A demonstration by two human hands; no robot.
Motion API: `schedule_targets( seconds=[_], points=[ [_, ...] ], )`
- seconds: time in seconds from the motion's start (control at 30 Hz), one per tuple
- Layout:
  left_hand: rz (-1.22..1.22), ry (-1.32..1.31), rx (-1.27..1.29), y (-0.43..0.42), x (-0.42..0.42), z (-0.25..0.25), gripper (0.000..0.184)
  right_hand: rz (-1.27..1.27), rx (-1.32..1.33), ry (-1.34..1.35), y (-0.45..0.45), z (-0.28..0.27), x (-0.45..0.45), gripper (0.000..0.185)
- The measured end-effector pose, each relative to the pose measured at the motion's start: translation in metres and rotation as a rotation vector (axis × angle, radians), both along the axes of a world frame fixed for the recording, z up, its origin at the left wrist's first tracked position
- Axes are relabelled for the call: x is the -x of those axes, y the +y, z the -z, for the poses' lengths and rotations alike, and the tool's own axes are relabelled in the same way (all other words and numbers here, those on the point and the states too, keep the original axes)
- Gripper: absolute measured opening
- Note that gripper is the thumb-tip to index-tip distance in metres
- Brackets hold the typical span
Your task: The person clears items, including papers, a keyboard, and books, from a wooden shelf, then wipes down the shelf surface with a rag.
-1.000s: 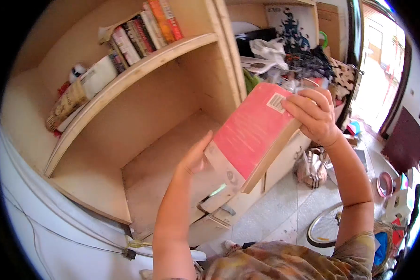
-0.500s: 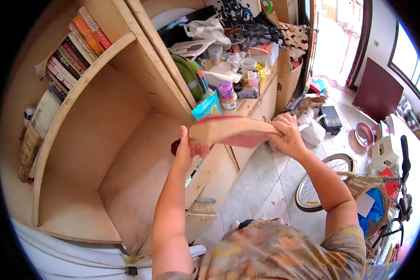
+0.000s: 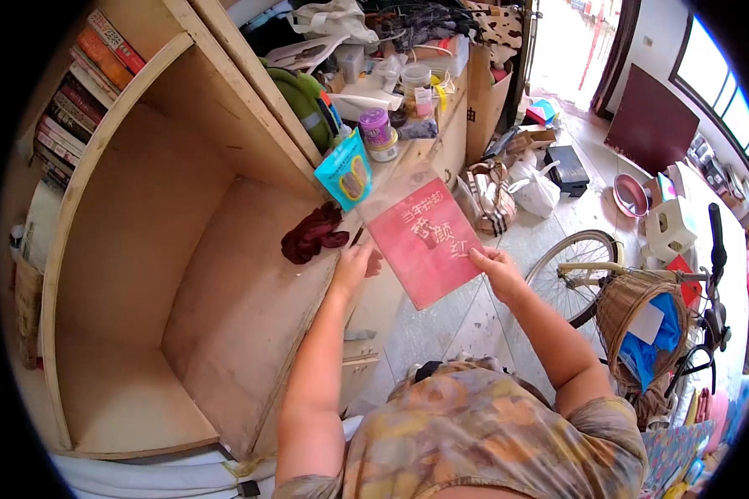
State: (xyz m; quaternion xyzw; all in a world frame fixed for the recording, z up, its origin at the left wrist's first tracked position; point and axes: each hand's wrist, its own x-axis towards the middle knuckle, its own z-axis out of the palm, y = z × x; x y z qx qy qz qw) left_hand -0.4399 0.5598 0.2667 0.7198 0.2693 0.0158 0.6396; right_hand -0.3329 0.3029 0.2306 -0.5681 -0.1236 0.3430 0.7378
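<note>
Supporting both edges should stop the rectangular red book w/ white lettering (image 3: 429, 245) twisting. R hand (image 3: 498, 271) pinches its right edge; L hand (image 3: 354, 268) is by the left, can't tell if gripping. Book's mid-air, past front edge of pale wooden shelf (image 3: 233, 299).

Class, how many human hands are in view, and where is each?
2: the bare left hand, beside the left edge of the red rectangular paper book; the bare right hand, holding its right edge. No others show.
</note>
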Motion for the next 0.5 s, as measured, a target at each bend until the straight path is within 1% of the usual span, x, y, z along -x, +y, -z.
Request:
schedule_targets(
  seconds=[0.07, 0.1, 0.13, 0.2, 0.23, 0.33, 0.5],
  points=[
    [-0.020, -0.068, 0.026, -0.011, 0.003, 0.007, 0.046, 0.014, -0.029, 0.030, -0.001, 0.006, 0.006, 0.029],
    [0.035, -0.054, 0.032, -0.014, 0.006, 0.009, 0.042, 0.030, -0.064, 0.060, -0.001, 0.009, 0.008, 0.029],
    [0.039, -0.053, 0.033, -0.019, 0.006, 0.012, 0.042, 0.046, -0.100, 0.089, -0.002, 0.010, 0.009, 0.029],
    [0.001, -0.172, 0.145, -0.030, 0.007, 0.020, 0.039, 0.056, -0.106, 0.098, -0.004, 0.011, 0.011, 0.029],
    [-0.014, -0.187, 0.238, -0.032, 0.008, 0.025, 0.037, 0.062, -0.112, 0.107, -0.005, 0.011, 0.011, 0.029],
    [-0.042, -0.259, 0.298, -0.048, 0.010, 0.023, 0.037, 0.079, -0.126, 0.134, -0.009, 0.010, 0.015, 0.030],
    [-0.096, -0.264, 0.372, -0.061, 0.007, 0.021, 0.034, 0.091, -0.114, 0.125, -0.015, 0.013, 0.020, 0.030]
  ],
)
